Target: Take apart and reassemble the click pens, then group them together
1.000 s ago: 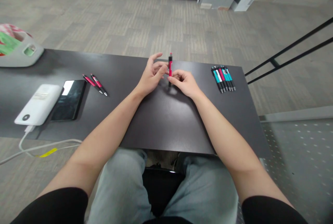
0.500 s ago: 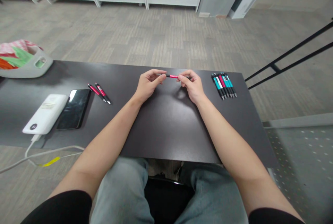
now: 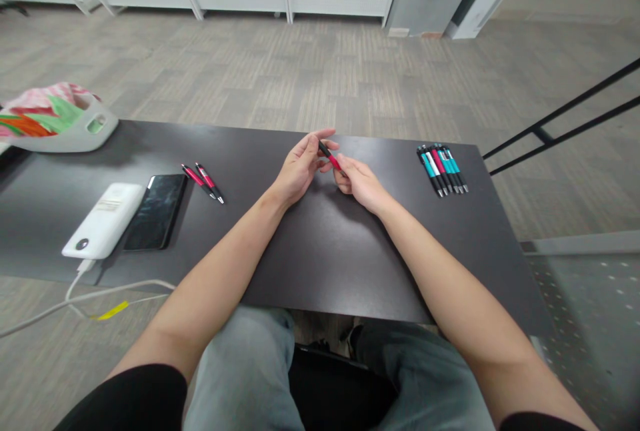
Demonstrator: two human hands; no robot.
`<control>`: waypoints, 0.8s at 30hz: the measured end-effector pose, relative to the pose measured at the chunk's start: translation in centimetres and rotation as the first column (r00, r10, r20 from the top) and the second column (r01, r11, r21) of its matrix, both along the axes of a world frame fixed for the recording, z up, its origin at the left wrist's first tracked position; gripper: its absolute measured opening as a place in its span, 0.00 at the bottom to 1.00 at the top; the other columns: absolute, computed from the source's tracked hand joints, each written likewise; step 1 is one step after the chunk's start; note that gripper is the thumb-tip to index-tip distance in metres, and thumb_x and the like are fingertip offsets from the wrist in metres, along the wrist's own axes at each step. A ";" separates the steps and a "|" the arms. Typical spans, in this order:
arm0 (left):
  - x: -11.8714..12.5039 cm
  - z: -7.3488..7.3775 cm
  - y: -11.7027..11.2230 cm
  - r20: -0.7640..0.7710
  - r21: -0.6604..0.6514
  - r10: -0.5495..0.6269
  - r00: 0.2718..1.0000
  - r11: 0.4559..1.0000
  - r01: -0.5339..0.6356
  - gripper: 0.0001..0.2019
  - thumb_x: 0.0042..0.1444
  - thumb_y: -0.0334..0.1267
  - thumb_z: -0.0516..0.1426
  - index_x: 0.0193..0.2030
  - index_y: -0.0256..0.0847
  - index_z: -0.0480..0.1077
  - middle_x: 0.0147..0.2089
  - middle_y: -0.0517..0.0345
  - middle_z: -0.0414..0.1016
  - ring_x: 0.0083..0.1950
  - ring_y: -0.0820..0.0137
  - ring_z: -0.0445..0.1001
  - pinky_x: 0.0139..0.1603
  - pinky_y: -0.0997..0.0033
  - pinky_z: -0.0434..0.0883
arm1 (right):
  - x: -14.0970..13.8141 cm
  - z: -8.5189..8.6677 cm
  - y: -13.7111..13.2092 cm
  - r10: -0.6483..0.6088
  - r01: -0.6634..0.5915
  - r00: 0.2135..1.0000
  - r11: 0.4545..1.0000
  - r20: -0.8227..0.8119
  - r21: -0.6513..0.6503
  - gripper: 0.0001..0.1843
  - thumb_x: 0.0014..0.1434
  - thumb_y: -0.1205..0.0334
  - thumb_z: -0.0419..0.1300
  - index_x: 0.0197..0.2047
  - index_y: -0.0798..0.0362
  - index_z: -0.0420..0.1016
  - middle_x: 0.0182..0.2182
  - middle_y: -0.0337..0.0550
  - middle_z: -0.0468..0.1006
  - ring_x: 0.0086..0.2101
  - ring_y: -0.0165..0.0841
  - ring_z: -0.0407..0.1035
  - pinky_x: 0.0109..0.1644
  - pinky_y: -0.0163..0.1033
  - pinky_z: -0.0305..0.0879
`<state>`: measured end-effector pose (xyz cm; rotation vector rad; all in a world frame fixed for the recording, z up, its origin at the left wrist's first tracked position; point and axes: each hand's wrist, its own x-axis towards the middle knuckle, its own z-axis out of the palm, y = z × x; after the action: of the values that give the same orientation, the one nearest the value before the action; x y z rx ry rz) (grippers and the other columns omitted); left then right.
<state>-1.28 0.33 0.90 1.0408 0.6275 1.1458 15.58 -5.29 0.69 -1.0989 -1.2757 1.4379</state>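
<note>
The dark bench (image 3: 325, 251) spans the view; taking the held pen as the clock's centre, a white basket (image 3: 103, 134) of coloured cloth stands at 9 o'clock, while a white power bank (image 3: 107, 211) and a black phone (image 3: 157, 211) lie between 8 and 9. The right hand (image 3: 363, 184) pinches the pen's red end between thumb and fingers; the left hand (image 3: 300, 167) has its fingers at the dark end, though I cannot tell whether they grip or merely touch. A row of pens (image 3: 441, 167) lies at 3 o'clock, and 2 red pens (image 3: 209, 181) lie near 9. The held pen (image 3: 331, 158) is above the bench, slanting from about 10 towards 4 o'clock. It should be light, stiff and hard to break; its smooth round barrel may roll or slip, so a fingertip pinch near mid-length, or on the dark section, looks surest.
</note>
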 end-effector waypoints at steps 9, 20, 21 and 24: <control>1.4 -0.5 -1.1 -0.090 0.056 0.226 0.970 0.973 -0.222 0.21 0.81 0.62 0.67 0.46 0.47 0.84 0.55 0.55 0.93 0.48 0.68 0.88 0.46 0.70 0.80 | 0.8 -0.7 0.1 -0.280 0.135 0.905 0.903 0.320 0.408 0.32 0.77 0.22 0.62 0.45 0.45 0.79 0.31 0.36 0.69 0.34 0.37 0.62 0.43 0.44 0.62; 0.3 -0.6 0.0 -0.118 0.057 0.218 0.969 0.976 -0.212 0.14 0.78 0.55 0.72 0.55 0.50 0.93 0.51 0.57 0.92 0.39 0.75 0.84 0.39 0.76 0.76 | 0.9 -1.3 0.5 -0.353 0.164 0.874 0.862 0.333 0.480 0.25 0.82 0.30 0.59 0.48 0.43 0.75 0.41 0.43 0.79 0.42 0.42 0.70 0.54 0.48 0.70; 0.3 -0.7 0.2 -0.124 0.053 0.211 0.970 0.977 -0.206 0.13 0.78 0.54 0.72 0.55 0.50 0.93 0.51 0.57 0.91 0.38 0.75 0.83 0.37 0.76 0.76 | 0.9 -1.3 0.4 -0.352 0.178 0.879 0.868 0.322 0.464 0.23 0.80 0.31 0.62 0.49 0.43 0.74 0.40 0.42 0.78 0.40 0.42 0.69 0.54 0.48 0.70; 0.1 -0.9 0.5 -0.164 0.068 0.201 0.966 0.979 -0.192 0.13 0.78 0.54 0.72 0.54 0.49 0.93 0.49 0.56 0.91 0.37 0.73 0.83 0.35 0.73 0.76 | 0.8 -1.4 0.3 -0.345 0.213 0.893 0.891 0.290 0.402 0.22 0.76 0.34 0.71 0.53 0.40 0.71 0.34 0.36 0.73 0.35 0.40 0.66 0.50 0.47 0.70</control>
<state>-1.14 0.80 0.01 1.1480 0.8558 1.2588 16.42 -5.02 -0.67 -1.2623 -1.4849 0.7631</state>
